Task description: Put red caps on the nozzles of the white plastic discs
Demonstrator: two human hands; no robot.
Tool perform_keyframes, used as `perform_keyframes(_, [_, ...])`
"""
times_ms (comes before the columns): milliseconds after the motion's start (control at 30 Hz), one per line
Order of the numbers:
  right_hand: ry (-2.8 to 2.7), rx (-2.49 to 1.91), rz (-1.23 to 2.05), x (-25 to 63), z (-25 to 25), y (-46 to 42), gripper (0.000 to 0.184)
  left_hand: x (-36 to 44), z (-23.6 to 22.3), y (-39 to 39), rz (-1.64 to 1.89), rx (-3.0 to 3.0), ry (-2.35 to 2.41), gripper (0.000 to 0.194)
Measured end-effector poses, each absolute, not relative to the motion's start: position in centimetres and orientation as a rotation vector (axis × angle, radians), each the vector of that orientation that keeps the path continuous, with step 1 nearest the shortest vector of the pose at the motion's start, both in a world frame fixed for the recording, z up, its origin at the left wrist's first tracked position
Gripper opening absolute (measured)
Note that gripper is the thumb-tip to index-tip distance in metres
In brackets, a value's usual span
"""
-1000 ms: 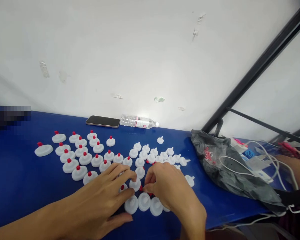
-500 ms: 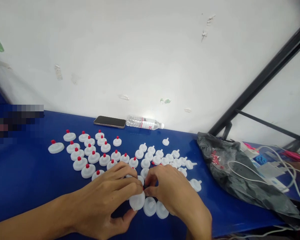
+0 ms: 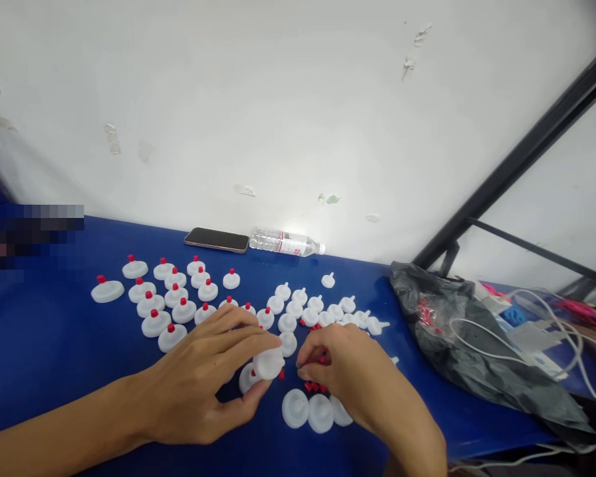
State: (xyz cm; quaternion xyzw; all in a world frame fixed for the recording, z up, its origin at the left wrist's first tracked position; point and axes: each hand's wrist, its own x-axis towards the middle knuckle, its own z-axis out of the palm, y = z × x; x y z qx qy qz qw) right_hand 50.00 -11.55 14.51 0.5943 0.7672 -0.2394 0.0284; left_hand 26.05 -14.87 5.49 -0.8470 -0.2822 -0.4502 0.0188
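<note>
My left hand pinches a white round nozzle lid between thumb and fingers, its flat disc tilted toward me. My right hand hovers just right of it over a pile of small red caps, fingertips drawn together; what they hold, if anything, is hidden. White lids with red caps on their nozzles stand in rows to the left, some hidden by my left hand. Bare-nozzled white lids lie behind my right hand. In front of it are several more white lids.
At the wall lie a phone and a clear plastic bottle. A dark plastic bag with a white cable covers the right side of the blue table. A black metal bar slants above it.
Both hands have drawn apart. My left hand has moved slightly up and left with the lid, while my right hand has shifted right, uncovering red caps.
</note>
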Motion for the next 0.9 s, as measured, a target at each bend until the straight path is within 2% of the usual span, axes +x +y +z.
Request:
perform_keyframes(733, [2.335, 1.794, -0.866, 51.0, 13.8, -11.1, 0.037, 25.8, 5.1, -14.5, -1.311, -2.595, -0.920, 0.034])
perform_keyframes(900, [2.332, 1.758, -0.923, 50.9, 13.6, -10.8, 0.032, 25.7, 5.0, -14.7, -1.323, -2.592, -0.915, 0.037])
